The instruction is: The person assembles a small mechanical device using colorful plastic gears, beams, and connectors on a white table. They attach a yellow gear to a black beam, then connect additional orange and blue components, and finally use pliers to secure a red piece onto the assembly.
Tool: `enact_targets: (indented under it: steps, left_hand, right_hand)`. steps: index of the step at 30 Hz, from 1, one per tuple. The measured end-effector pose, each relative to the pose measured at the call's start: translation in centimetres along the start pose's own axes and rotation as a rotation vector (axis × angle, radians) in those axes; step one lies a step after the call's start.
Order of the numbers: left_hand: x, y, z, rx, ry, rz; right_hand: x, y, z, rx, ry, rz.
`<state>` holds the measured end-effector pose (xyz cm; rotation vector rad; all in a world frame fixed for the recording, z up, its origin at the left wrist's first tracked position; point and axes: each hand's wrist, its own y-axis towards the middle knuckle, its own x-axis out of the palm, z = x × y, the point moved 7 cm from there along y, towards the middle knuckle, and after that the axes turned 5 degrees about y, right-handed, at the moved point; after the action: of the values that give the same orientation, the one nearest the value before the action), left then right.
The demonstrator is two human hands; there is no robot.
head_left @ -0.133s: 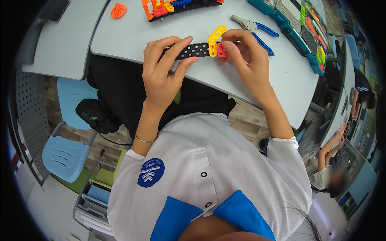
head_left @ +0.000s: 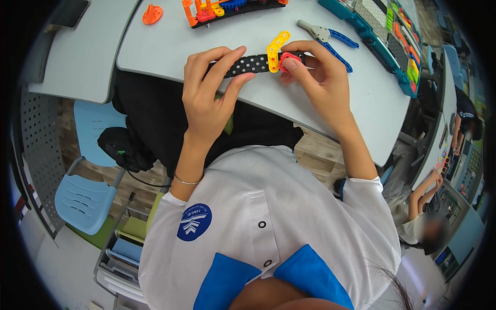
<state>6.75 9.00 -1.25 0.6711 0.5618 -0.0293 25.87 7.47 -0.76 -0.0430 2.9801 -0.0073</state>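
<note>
Between my two hands, over the near edge of the table, is a black perforated construction beam (head_left: 247, 65). My left hand (head_left: 209, 88) is closed on its left end, thumb below and fingers above. A bent yellow perforated piece (head_left: 274, 54) sits across the beam near its right part, its upper end angled away to the right. Beside it, my right hand (head_left: 323, 75) pinches a small red plastic piece (head_left: 289, 60) against the beam with thumb and fingers. Part of the red piece is hidden by the thumb, so how it joins the beam cannot be made out.
Blue-handled pliers (head_left: 330, 39) lie right of my hands. A teal case (head_left: 380, 54) of colourful parts stands at the far right. An orange piece (head_left: 152, 14) and a partly built assembly (head_left: 227, 13) lie farther back. Other people (head_left: 429, 230) sit at the right.
My right fingers have shifted slightly, and the red piece has turned and tilted under my thumb. More of the beam's right end shows behind it. My left hand stays nearly still.
</note>
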Motion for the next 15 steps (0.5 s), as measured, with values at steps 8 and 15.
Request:
enact_targets:
  steps: [8, 15]
  left_hand:
    - [-0.2, 0.4, 0.6, 0.106, 0.03, 0.007]
    - [-0.7, 0.7, 1.3, 0.187, 0.054, -0.007]
  right_hand:
    - [-0.4, 0.1, 0.5, 0.101, 0.167, -0.064]
    - [-0.2, -0.1, 0.0, 0.044, 0.078, -0.129]
